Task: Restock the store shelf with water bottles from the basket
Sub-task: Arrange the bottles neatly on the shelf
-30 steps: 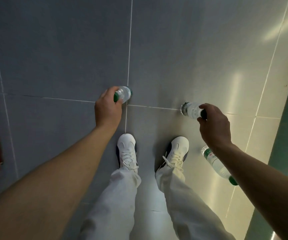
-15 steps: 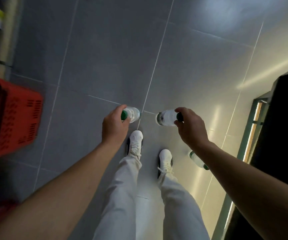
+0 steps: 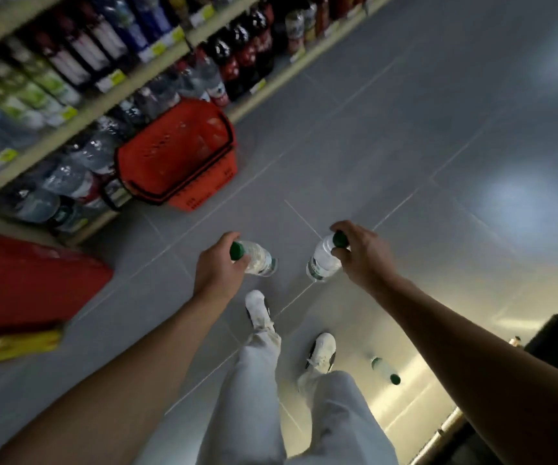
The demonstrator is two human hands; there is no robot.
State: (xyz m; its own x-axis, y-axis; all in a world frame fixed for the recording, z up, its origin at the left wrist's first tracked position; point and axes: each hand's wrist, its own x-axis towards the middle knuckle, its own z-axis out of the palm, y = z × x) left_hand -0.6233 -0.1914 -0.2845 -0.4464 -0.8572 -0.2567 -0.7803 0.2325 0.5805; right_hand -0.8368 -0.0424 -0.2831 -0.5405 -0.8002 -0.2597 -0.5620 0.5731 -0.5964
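Two green-capped water bottles (image 3: 257, 260) (image 3: 323, 260), red basket (image 3: 177, 156)

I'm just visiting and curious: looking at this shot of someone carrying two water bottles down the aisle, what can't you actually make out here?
Head view:
- Shelf bottles: motion blur smears the labels and price tags.
- Red basket: contents unclear, blurred and partly walled off.
- Red object: cut by the left edge.
- Bottle necks: covered by the left hand and right hand.
- Bottle on the floor: too small to read.

Bottle (image 3: 257, 260) per hand — basket (image 3: 177, 156) beyond
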